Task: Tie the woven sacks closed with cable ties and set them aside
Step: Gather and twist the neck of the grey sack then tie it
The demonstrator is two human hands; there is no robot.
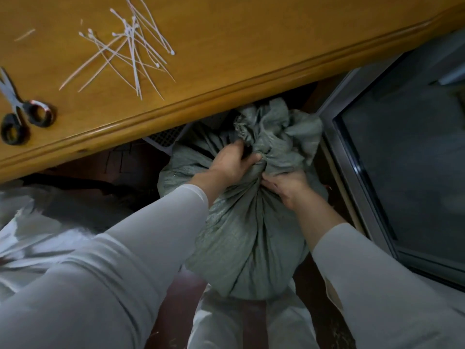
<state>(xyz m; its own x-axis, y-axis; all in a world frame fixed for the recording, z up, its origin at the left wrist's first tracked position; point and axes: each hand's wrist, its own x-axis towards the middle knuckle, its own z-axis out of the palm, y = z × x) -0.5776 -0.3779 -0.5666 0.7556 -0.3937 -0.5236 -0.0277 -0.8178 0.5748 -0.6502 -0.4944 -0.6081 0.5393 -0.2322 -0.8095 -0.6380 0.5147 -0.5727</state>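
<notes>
Scissors [22, 117] and loose white cable ties [125, 49] lie on the wooden table [239, 46] up-left of the grey-green woven sack [246, 235], likely kept within reach. The left hand [231, 162] grips the sack's gathered neck, fingers curled round it. The right hand [289, 187] pinches the folds just below, probably keeping the mouth bunched. No tie shows there. The table's edge overhangs the sack's top, and a metal-framed glass panel [364, 159] crowds its right.

Two hands grip the gathered neck of a grey-green woven sack [246, 235] standing below a wooden table [226, 59]: the left hand [231, 162] clutching the bunched fabric, the right hand [289, 187] just beside it. On the table lie loose white cable ties [130, 49] and, near its edge, scissors [22, 112].
</notes>
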